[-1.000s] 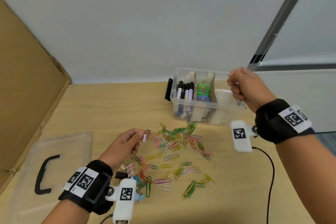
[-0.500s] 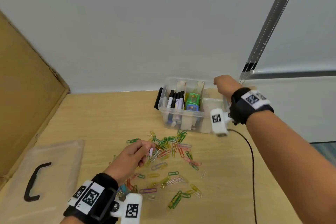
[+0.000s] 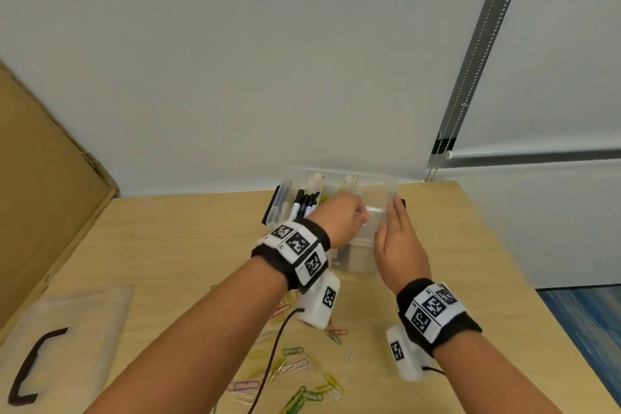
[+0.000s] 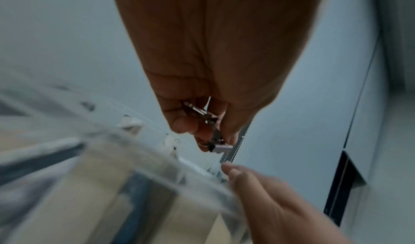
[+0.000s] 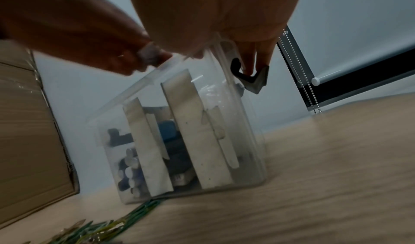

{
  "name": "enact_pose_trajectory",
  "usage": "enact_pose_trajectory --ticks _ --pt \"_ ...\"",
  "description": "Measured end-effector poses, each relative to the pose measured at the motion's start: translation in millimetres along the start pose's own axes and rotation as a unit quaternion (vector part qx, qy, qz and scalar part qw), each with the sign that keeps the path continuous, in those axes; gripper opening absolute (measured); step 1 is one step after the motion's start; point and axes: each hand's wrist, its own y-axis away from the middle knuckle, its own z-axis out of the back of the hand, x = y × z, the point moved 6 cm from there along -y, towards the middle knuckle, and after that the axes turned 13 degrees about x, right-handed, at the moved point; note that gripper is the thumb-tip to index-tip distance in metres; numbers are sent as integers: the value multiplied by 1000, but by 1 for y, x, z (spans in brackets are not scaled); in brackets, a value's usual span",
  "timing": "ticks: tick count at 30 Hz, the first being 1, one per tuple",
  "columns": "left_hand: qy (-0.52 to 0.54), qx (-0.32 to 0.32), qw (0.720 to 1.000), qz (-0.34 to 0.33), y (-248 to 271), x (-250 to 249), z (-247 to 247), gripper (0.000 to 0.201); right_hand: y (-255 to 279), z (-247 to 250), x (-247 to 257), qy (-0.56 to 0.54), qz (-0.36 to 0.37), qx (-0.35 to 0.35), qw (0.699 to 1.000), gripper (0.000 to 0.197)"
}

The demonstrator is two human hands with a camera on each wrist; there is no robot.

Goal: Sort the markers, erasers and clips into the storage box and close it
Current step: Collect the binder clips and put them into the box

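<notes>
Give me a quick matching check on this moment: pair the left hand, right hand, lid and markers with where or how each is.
Things:
1. left hand
2. right hand
3. lid
4. markers

States:
A. lying on the table, off the storage box
B. standing in the box's left compartment
C. pinching a small binder clip over the box
D. fingers straight, against the box's right end

Pairs: 1-C, 2-D, 3-A, 4-B
</notes>
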Motion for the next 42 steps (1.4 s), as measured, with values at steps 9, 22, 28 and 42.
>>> enact_pose_trajectory --ticks 9,22,28,42 --pt "-159 75 979 101 -99 -3 -11 39 0 0 1 4 6 0 1000 54" --pt "-41 -136 988 -56 80 23 23 37 1 -3 -3 -6 6 -11 1000 49" --pt "-15 -123 985 118 198 135 7 26 5 3 3 38 11 -55 998 53" --pt "-3 44 969 242 268 244 -72 32 124 -129 198 27 312 283 907 23"
